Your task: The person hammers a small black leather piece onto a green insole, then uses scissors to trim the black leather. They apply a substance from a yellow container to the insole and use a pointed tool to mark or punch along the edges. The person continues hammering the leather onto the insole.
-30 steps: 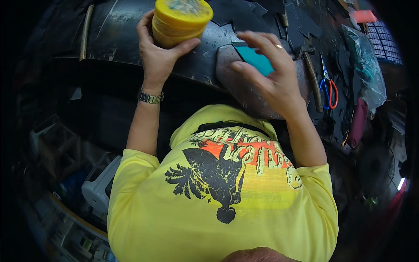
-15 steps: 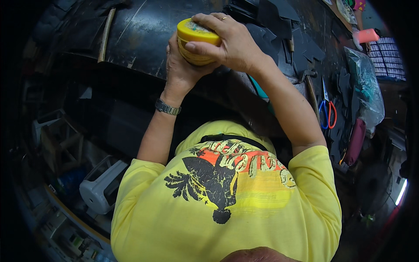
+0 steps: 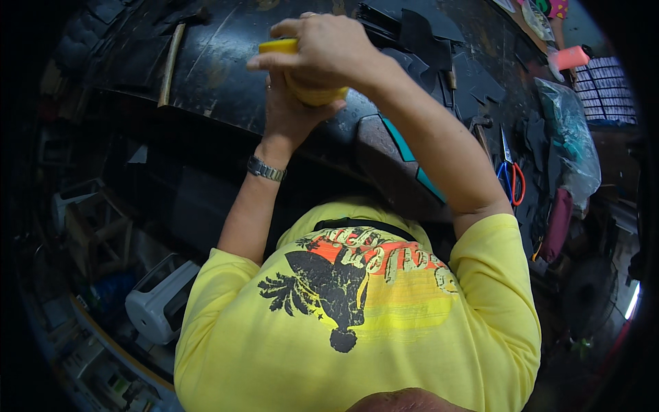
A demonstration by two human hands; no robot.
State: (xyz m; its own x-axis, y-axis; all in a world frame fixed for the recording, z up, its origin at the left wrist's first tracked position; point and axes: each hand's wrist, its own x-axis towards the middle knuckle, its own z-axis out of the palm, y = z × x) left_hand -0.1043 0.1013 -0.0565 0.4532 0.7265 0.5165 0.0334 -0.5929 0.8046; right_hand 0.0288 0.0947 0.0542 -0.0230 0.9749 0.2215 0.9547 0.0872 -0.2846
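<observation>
Left hand (image 3: 290, 118) grips yellow tub (image 3: 317, 95) from below | right hand (image 3: 329, 47) clasps yellow lid (image 3: 278, 46) from above, mostly hiding it | tub between the two, long axis unclear

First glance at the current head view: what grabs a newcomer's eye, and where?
Probably the bright yellow T-shirt with its dark print, filling the lower middle. Next, the round yellow jar at top centre, with the left hand around its body and the right hand over its top. Then the scissors with blue and red handles, right of the right forearm.
</observation>
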